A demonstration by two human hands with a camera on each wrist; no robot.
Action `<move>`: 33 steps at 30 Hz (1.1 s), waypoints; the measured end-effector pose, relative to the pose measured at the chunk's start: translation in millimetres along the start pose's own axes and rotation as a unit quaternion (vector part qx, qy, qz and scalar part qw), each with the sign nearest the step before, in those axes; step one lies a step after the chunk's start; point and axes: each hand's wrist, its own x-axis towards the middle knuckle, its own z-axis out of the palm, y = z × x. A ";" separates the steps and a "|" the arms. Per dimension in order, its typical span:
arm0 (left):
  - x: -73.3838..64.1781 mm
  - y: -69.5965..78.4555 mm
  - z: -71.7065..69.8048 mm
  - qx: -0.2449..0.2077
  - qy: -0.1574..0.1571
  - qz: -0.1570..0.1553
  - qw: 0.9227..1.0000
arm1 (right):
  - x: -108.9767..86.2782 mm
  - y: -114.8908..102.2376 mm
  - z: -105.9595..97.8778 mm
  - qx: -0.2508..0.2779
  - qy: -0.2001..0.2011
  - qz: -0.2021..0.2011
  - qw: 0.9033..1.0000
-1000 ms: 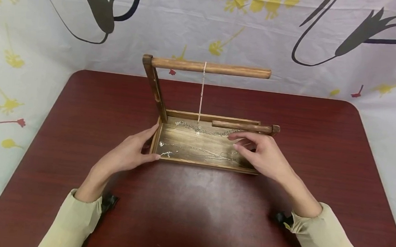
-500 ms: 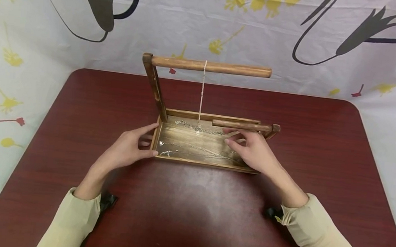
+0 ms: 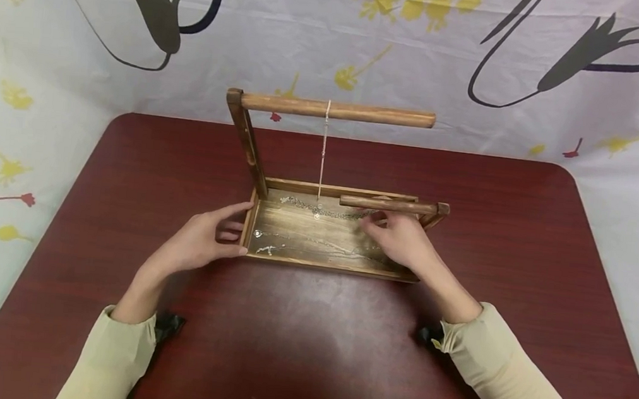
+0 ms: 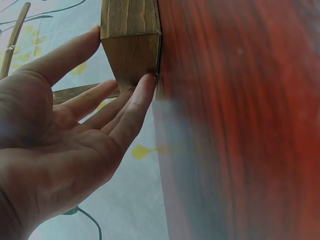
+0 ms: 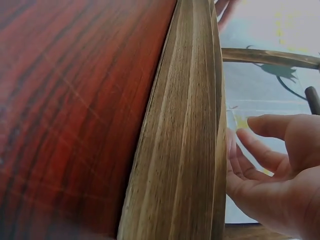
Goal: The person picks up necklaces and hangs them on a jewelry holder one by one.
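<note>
A wooden jewelry stand with a shallow tray (image 3: 325,266) sits mid-table. My left hand (image 3: 193,239) touches the tray's left end, thumb at the front corner and forefinger farther back. In the left wrist view, its fingers lie fairly straight against the wood. Over the tray's right part, my right hand (image 3: 404,235) reaches beneath the short bar (image 3: 387,204), near the right end of a chain necklace (image 3: 296,203). The right wrist view shows its thumb and forefinger slightly apart, nothing visible between them. A thin necklace (image 3: 323,155) hangs from the long upper bar (image 3: 384,114).
Two thin necklaces lie along the tray's front, one ending in a round pendant (image 3: 257,234), the other in a pale beaded piece (image 3: 266,249). An upright post (image 3: 250,149) carries the long bar at left. The red-brown table (image 3: 296,330) meets a patterned cloth (image 3: 423,56) behind.
My right hand has moved left and farther back, its fingers passing under the short bar. The left hand stays at the tray's end. The necklaces look unmoved.
</note>
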 end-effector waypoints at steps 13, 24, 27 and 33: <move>3.3 3.2 -0.3 0.008 -0.007 -0.002 1.000 | 12.2 0.5 2.3 -0.079 -0.022 0.120 0.989; 0.5 2.9 -0.5 0.016 -0.006 0.002 1.000 | 20.5 2.5 14.1 -0.096 -0.004 0.129 0.987; -0.7 2.6 -0.5 0.019 -0.005 0.002 1.000 | 21.9 2.6 17.7 -0.123 0.000 0.121 0.985; -2.0 1.9 -0.6 0.014 -0.007 0.004 1.000 | 24.6 3.6 19.3 -0.127 0.009 0.120 0.985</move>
